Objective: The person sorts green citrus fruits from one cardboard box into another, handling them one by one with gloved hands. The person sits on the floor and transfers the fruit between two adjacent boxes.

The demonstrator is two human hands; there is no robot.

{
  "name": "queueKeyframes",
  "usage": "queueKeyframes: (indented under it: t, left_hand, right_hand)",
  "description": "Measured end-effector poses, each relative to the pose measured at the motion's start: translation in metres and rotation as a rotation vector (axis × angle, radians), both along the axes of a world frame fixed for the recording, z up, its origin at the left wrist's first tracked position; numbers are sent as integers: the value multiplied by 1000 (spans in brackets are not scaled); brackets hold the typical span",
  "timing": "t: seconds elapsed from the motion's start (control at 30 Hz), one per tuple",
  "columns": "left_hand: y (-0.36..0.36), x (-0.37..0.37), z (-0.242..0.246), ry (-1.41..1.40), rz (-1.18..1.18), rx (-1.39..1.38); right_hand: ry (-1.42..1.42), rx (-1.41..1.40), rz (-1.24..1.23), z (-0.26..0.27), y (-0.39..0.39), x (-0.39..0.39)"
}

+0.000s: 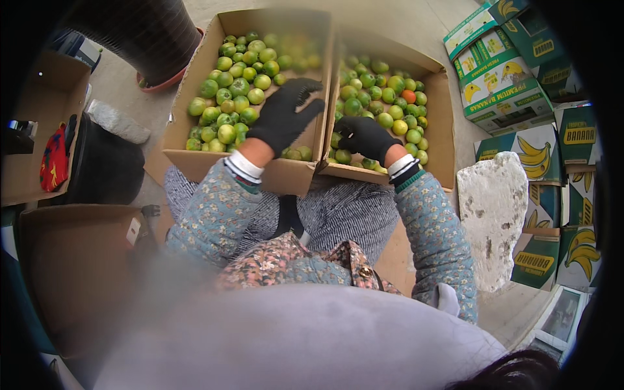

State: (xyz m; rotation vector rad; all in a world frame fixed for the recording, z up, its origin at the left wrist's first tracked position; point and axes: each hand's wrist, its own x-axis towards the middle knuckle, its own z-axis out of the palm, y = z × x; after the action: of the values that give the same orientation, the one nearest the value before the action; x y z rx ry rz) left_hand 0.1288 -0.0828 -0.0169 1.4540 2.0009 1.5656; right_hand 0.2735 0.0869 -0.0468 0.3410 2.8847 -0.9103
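Two open cardboard boxes stand side by side before me, both holding green tomatoes. My left hand (287, 114), in a black glove, is over the right part of the left box (234, 157), thumb and fingers apart, with nothing seen between them. Green tomatoes (239, 87) lie to its left. My right hand (366, 138), also gloved in black, reaches into the near left corner of the right box (441, 122), fingers curled down among the green tomatoes (385, 120); whether it holds one is hidden. An orange-red tomato (408, 96) lies farther back in that box.
Banana cartons (502, 92) are stacked at the right beside a rough pale stone slab (492, 219). At the left are a black bucket (109, 161), a stone block (117, 121) and cardboard boxes (83, 214). A large dark ribbed cylinder (141, 39) stands behind.
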Motion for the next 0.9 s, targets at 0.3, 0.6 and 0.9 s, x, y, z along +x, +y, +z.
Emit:
queueKeyframes:
  t: [0.3,0.6,0.9]
  left_hand:
    - [-68,-74,24,359,-42,-688]
    - [-27,-47,26,681,-384,-1330]
    - [-9,-9,49,-114,-307,-71]
  right_hand:
    - [88,-386,-393,16,9,12]
    - [359,-356,-536,25,14,18]
    - [572,-656,-117,88,-56,18]
